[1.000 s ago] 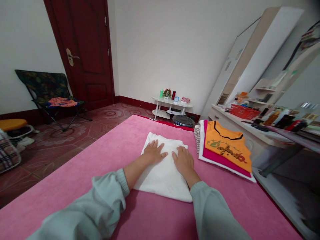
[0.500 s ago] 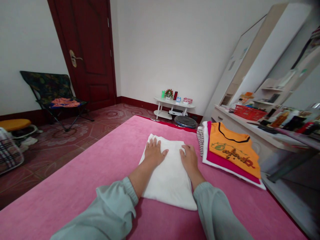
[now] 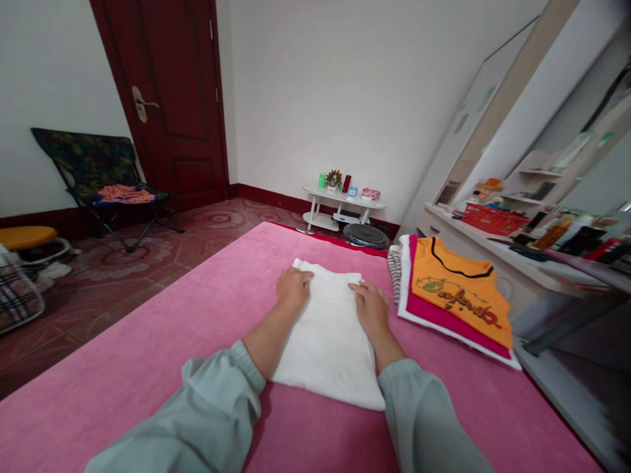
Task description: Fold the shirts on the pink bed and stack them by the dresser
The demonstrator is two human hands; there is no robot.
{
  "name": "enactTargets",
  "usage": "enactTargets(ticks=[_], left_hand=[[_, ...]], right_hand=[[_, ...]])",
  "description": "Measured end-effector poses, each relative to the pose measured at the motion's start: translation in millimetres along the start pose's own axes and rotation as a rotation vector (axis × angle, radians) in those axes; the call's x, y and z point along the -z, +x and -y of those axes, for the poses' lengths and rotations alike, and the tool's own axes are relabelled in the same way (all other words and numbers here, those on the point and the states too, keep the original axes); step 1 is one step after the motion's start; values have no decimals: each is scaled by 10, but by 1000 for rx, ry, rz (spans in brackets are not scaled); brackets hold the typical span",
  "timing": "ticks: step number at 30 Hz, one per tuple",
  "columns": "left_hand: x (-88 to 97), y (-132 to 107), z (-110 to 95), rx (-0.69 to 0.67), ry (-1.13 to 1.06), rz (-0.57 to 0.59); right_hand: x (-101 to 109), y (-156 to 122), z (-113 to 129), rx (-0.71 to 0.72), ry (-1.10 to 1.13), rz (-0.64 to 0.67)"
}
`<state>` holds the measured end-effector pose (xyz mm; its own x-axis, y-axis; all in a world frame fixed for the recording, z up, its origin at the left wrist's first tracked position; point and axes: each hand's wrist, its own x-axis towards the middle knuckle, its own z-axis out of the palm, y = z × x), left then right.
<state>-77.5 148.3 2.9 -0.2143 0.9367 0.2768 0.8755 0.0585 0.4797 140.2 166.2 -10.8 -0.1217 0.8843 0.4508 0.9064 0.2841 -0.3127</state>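
Note:
A folded white garment (image 3: 328,335) lies on the pink bed cover (image 3: 197,328) in front of me. My left hand (image 3: 293,288) rests on its far left edge with the fingers curled round that edge. My right hand (image 3: 371,305) lies on its right side, fingers bent at the far right edge. Both arms wear pale green sleeves. To the right sits a stack of folded clothes (image 3: 453,295) with an orange shirt on top, apart from my right hand.
A dresser (image 3: 473,226) with a red basket and bottles stands at the right. A low white table (image 3: 342,207) with small items sits by the far wall. A folding chair (image 3: 98,177) and a dark red door (image 3: 167,98) are at the left.
Both hands slid outward from the middle of the white garment to its far left and right edges, and the fingers went from flat to curled.

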Motion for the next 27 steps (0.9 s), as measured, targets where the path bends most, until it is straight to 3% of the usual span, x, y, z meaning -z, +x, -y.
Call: enactTargets(ticks=[8,12,17,20,23,25,27], left_hand=[[-57,107,95,-2,-54,28],[-30,82,31,-52,-13,-15],[33,-29,-115,-93,125,-52],[49,-98,-180,-247,165,-97],[-1,-125,-187,-455,160,58],[-69,-110,-162,-447,155,199],[-134,-82,-131,-389,166,257]], right_hand=[[48,-39,77,-72,-92,-3],[36,-26,65,-78,-82,-37],[32,-29,98,-110,-132,24],[73,-53,165,1,-136,-60],[72,-56,189,163,-75,120],[32,-39,171,124,-52,292],[-12,-21,146,33,-57,358]])
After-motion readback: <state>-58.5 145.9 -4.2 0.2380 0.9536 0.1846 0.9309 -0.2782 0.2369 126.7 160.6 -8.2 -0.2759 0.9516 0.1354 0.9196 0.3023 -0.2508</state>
